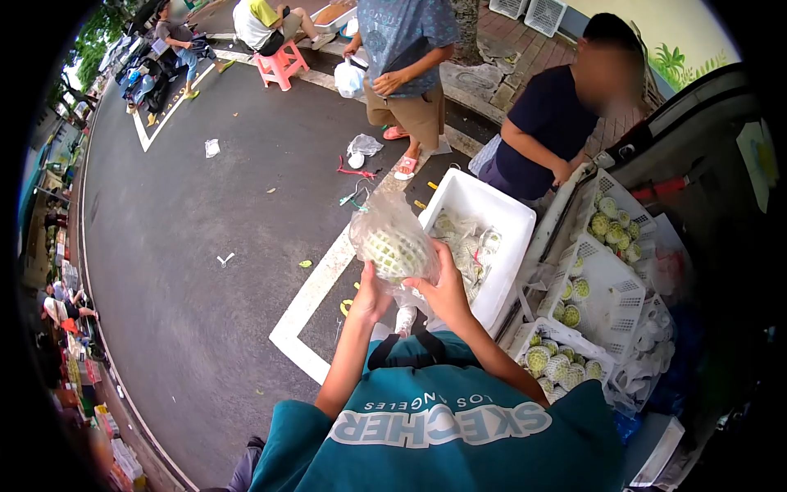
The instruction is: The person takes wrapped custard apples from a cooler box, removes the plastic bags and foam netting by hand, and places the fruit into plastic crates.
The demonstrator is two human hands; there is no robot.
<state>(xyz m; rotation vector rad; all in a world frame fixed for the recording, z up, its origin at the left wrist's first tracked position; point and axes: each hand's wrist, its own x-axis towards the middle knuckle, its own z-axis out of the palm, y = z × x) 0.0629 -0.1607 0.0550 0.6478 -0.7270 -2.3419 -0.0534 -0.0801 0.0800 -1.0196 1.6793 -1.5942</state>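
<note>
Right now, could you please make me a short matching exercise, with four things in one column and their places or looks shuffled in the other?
1. clear bag
2. red stool
3. white tub
4. teal shirt

A. beneath a seated person
B. marked with large pale letters
C. between the left hand and right hand
D. open-topped, just right of the hands

Pairs: 1-C, 2-A, 3-D, 4-B
</note>
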